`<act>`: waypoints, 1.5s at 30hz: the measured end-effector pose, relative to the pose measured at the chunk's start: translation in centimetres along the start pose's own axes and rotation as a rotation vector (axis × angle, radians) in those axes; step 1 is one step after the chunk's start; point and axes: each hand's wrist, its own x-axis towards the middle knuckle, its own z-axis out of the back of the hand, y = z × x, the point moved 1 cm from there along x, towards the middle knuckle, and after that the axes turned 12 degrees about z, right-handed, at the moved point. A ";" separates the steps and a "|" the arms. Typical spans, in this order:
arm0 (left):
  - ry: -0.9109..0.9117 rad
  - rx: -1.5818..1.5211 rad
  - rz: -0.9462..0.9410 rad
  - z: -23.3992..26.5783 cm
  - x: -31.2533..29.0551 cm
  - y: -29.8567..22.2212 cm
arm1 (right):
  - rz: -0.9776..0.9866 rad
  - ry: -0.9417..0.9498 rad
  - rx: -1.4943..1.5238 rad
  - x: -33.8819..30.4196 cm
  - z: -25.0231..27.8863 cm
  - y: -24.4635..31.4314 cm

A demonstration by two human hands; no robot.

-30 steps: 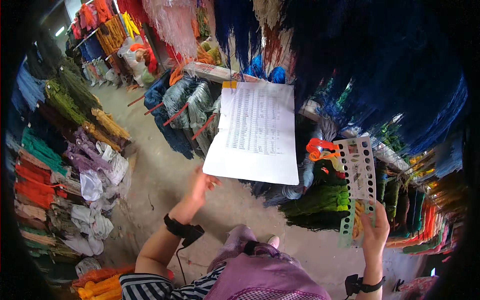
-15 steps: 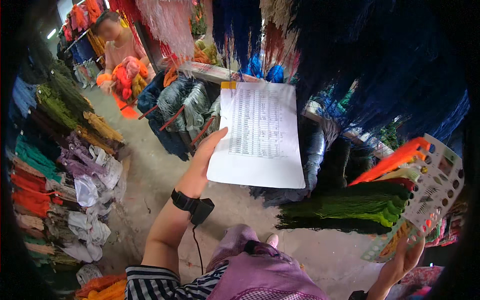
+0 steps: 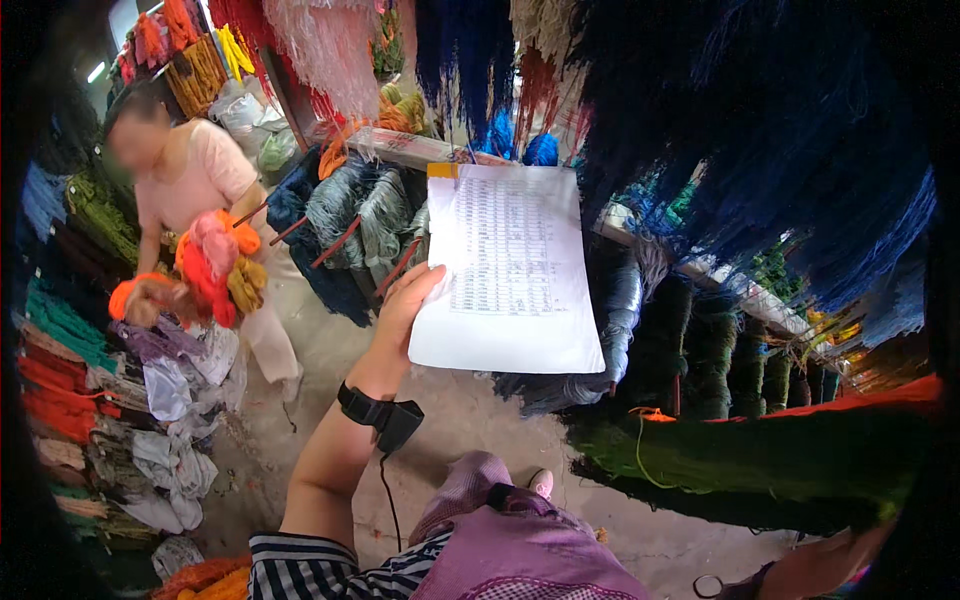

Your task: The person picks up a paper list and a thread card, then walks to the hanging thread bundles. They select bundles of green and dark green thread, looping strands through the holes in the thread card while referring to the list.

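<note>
My left hand [image 3: 405,300] grips a white printed sheet [image 3: 505,270] by its left edge, thumb on top. The sheet has a table of rows and a yellow patch at its upper left corner. At the lower right, my right hand [image 3: 850,555] is dim and partly lost in the dark rim. Just above it stretches a thick bundle of dark green threads [image 3: 740,455], with an orange strand [image 3: 840,405] along its top. These threads hang from a perforated sample card that my right hand held in the earlier frame; the card itself is hidden now.
Yarn skeins [image 3: 345,215] hang on rods ahead, below a pale beam [image 3: 410,150]. Dark blue yarn [image 3: 740,100] hangs overhead at right. Another person [image 3: 195,190] carries orange and red skeins [image 3: 210,265] at left. Stacked coloured yarn [image 3: 70,390] lines the left side.
My right hand has swung the thread bundle closer and further right, taking the card out of sight. The other person has come nearer on the left. My left hand still holds the sheet.
</note>
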 end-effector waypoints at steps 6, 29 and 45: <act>0.024 -0.058 -0.042 1.3 1.7 1.1 | -0.168 0.003 0.706 1.7 -5.7 2.1; -0.142 -0.327 0.124 6.9 3.1 9.3 | -0.335 0.755 0.917 -4.0 -19.6 6.1; 0.531 0.849 0.809 -4.5 -1.9 13.6 | -0.886 0.489 0.675 -23.4 -16.4 -4.7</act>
